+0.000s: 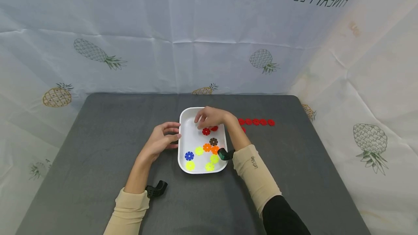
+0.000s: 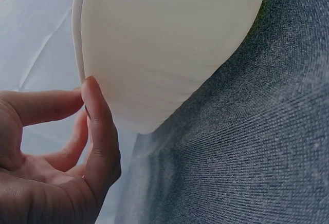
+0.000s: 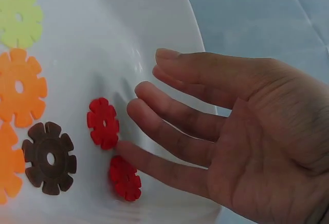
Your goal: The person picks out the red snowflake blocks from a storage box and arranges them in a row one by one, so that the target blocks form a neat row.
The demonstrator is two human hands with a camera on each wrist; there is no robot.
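Note:
A white tray [image 1: 202, 171] holds flat, notched plastic discs. My left hand [image 1: 159, 140] is at its left side; thumb and fingertip pinch the rim in the left wrist view. My right hand [image 1: 212, 116] is over the far end of the tray, fingers loosely bent and apart, holding nothing. In the right wrist view its fingers hover near a red disc [image 3: 103, 123], and one fingertip overlaps the edge of a second red disc [image 3: 125, 179]. Nearby lie a brown disc [image 3: 50, 158] and orange discs [image 3: 20, 87]. Towards the near end are a blue disc [image 1: 189, 156] and several yellow discs [image 1: 190, 165].
Right of the tray, a row of red discs [image 1: 256, 122] lies on the dark grey table [image 1: 287, 162]. Another red disc [image 1: 243, 129] shows partly behind the right forearm. A white pineapple-print cloth [image 1: 202, 21] hangs behind the table and along both sides.

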